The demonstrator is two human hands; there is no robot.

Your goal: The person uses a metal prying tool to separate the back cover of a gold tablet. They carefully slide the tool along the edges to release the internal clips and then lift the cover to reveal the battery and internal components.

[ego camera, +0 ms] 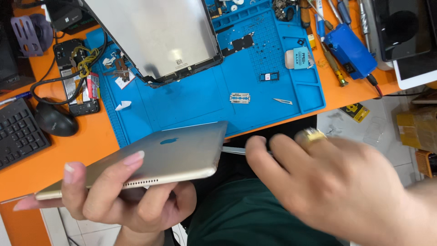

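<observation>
Left grip: I clench the gold slim metal tablet shell from beneath, edge tilted toward my right.
Right grip: I pinch a thin metal blade, tip at the shell's seam.
Surface: orange, beyond both grips.

Electronics repair workshop: blue repair mat, scattered screwdrivers.

Bright even light; right hand motion-blurred; soft shadows.
</observation>
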